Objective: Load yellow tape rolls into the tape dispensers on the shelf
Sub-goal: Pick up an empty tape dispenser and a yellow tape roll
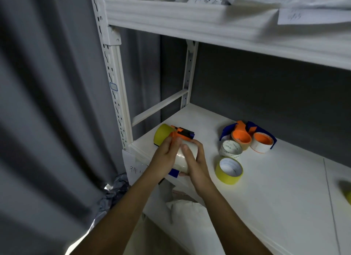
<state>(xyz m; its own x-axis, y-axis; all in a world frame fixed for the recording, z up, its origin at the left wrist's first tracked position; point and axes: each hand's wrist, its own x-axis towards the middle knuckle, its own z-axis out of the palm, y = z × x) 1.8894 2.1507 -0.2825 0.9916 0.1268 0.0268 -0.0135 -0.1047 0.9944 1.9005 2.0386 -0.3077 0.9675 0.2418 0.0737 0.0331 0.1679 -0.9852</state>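
Head view: hands around tape dispenser

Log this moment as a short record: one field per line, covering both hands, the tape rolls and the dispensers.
left hand: grips the orange dispenser
right hand: wraps a pale tape roll at that dispenser
yellow roll, far left: behind the hands, touching the dispenser
loose yellow roll: flat on the shelf, untouched
white core: beside it
other dispensers: orange and blue, grouped further back
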